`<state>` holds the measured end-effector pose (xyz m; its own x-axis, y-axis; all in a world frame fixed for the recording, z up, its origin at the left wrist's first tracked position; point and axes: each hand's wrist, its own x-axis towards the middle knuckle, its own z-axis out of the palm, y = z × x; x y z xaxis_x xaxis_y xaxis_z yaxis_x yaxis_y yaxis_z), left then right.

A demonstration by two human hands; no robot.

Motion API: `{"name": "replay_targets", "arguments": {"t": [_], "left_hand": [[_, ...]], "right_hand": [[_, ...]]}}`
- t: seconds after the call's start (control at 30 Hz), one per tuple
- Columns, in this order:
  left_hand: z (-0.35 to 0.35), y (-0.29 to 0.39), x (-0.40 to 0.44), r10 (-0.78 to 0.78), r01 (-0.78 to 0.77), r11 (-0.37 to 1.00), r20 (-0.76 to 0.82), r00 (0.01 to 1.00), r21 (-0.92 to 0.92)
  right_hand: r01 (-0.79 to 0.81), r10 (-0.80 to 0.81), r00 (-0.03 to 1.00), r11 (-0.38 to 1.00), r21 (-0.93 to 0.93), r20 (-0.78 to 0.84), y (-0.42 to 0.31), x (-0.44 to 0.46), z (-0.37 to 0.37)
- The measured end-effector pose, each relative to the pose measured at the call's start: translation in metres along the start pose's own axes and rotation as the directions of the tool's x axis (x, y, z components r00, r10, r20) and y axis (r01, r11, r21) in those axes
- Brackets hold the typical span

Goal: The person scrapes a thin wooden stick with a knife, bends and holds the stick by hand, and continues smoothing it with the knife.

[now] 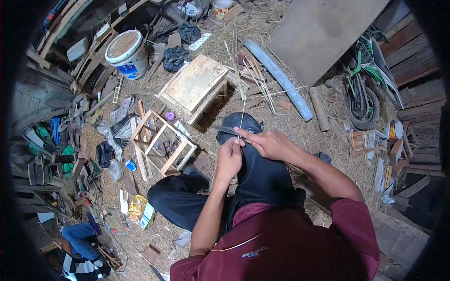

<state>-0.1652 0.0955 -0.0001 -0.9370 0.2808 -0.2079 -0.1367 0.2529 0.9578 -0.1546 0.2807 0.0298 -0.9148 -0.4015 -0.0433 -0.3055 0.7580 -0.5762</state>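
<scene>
My right hand (268, 142) is closed on a knife, its dark blade (223, 129) pointing left above my knee. A thin pale strip (243, 108), apparently of bamboo or wood, runs up and away from the blade. My left hand (230, 158) pinches the near end of this strip just below the knife. Both hands almost touch, over a dark pad (227, 136) lying on my knee. The knife's handle is hidden inside my right fingers.
Ahead stand a small wooden table (192, 84) and an open wooden frame (164, 143). Loose thin sticks (262, 89) lie by a grey pipe (281, 79). A white bucket (127, 54) is far left, a green motorbike (363, 93) right. Shavings cover the floor.
</scene>
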Motion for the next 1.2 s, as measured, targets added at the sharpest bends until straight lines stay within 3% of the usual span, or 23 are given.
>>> {"name": "replay_targets", "arguments": {"t": [0.1, 0.2, 0.3, 0.33, 0.43, 0.47, 0.53, 0.63, 0.7, 0.73, 0.87, 1.0, 1.1, 1.13, 1.2], "left_hand": [[0.000, -0.003, -0.007, 0.056, -0.055, 0.998, -0.036, 0.998, 0.034], [-0.007, -0.008, -0.031, -0.042, 0.040, 0.996, 0.023, 0.999, 0.081], [-0.013, -0.007, -0.065, -0.076, 0.077, 0.997, -0.019, 0.997, 0.033], [-0.013, -0.012, -0.071, -0.108, 0.108, 0.994, -0.062, 0.992, -0.005], [-0.016, -0.015, -0.063, -0.071, 0.076, 0.996, -0.133, 0.989, 0.037], [-0.016, -0.013, -0.059, -0.066, 0.077, 0.994, -0.127, 0.990, 0.078], [-0.016, 0.010, -0.037, -0.049, 0.066, 0.985, -0.108, 0.993, 0.161], [-0.004, 0.020, -0.015, 0.039, -0.021, 0.972, -0.070, 0.997, 0.232], [0.003, 0.009, -0.008, 0.090, -0.072, 0.968, -0.065, 0.994, 0.240], [0.004, 0.008, -0.007, 0.106, -0.087, 0.966, -0.065, 0.992, 0.245], [-0.001, -0.005, -0.015, 0.182, -0.160, 0.952, -0.064, 0.981, 0.263], [-0.008, -0.009, -0.045, -0.067, 0.071, 0.990, -0.043, 0.997, 0.118], [-0.013, -0.009, -0.058, -0.072, 0.076, 0.988, -0.030, 0.997, 0.134], [-0.013, -0.012, -0.063, -0.003, 0.011, 0.991, -0.062, 0.998, 0.132], [-0.019, -0.015, -0.076, -0.045, 0.051, 0.994, -0.057, 0.997, 0.095]], "right_hand": [[0.021, -0.021, 1.000, 1.000, -0.010, -0.015, 0.009, 0.003, 0.003], [-0.141, 0.140, 0.990, 0.988, -0.068, -0.017, 0.023, 0.011, -0.001], [-0.271, 0.272, 0.962, 0.961, 0.049, -0.018, 0.045, 0.018, -0.017], [-0.262, 0.260, 0.964, 0.965, -0.031, -0.047, 0.054, 0.018, -0.014], [-0.276, 0.277, 0.959, 0.961, 0.027, -0.053, 0.054, 0.019, -0.014], [-0.263, 0.281, 0.948, 0.956, 0.126, -0.150, 0.048, 0.019, -0.011], [-0.012, 0.059, 0.951, 0.988, 0.156, -0.303, 0.036, 0.019, -0.004], [0.036, -0.029, 0.995, 0.997, 0.075, -0.091, 0.012, 0.007, -0.011], [-0.044, 0.050, 0.987, 0.998, -0.042, 0.154, -0.002, 0.002, -0.017], [-0.062, 0.061, 0.986, 0.998, 0.003, 0.155, 0.001, 0.002, -0.013], [-0.022, 0.023, 1.000, 0.999, 0.043, -0.002, 0.011, 0.002, 0.008], [-0.043, 0.046, 0.998, 0.997, 0.056, -0.050, 0.016, 0.007, 0.003], [-0.056, 0.059, 0.997, 0.997, 0.052, -0.047, 0.015, 0.005, 0.005], [-0.065, 0.067, 0.997, 0.997, 0.044, -0.046, 0.016, 0.005, 0.006], [-0.043, 0.053, 0.991, 0.996, 0.079, -0.124, 0.021, 0.005, 0.012]]}}
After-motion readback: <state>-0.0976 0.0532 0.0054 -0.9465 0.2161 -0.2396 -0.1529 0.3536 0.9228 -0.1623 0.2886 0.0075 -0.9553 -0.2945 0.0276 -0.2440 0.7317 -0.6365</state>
